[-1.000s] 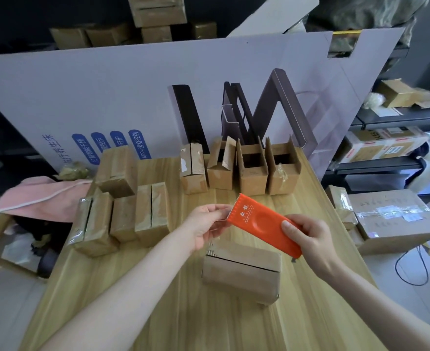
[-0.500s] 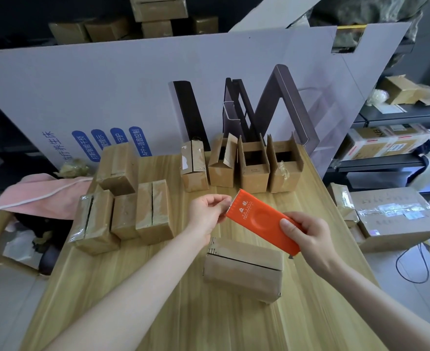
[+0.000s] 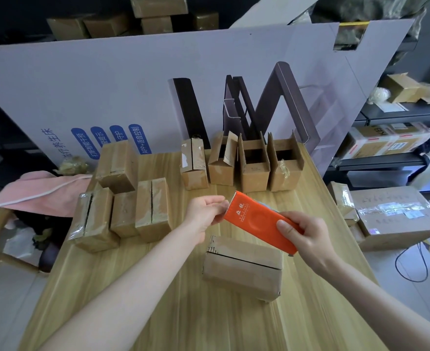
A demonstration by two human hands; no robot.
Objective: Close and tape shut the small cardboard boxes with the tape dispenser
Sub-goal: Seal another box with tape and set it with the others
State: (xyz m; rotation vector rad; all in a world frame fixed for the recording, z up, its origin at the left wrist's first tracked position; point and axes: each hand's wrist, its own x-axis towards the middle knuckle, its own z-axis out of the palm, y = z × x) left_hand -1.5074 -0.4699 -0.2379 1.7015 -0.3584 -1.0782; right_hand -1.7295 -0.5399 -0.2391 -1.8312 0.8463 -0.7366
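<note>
An orange tape dispenser [image 3: 255,222] hangs tilted above the table, its toothed edge up and to the left. My right hand [image 3: 307,235] grips its lower end. My left hand [image 3: 206,211] pinches at the toothed edge, fingers curled there; the tape itself is too faint to make out. Just below lies a small cardboard box [image 3: 243,268] on its side, flaps closed, a slit along its top. A row of small boxes [image 3: 255,164] stands at the back of the table, three with flaps open. Several taped boxes [image 3: 122,211] are grouped at the left.
The wooden table [image 3: 158,312] ends at the right near bigger taped cartons [image 3: 396,216] on the floor. A large white cardboard sheet [image 3: 107,84] stands behind the table. A pink cloth [image 3: 39,191] lies over a chair at the left. Dark shelves with boxes stand at the right.
Both hands and the dispenser have stayed almost in place; my left hand's fingers have closed in a little at the toothed edge. The view has shifted slightly.
</note>
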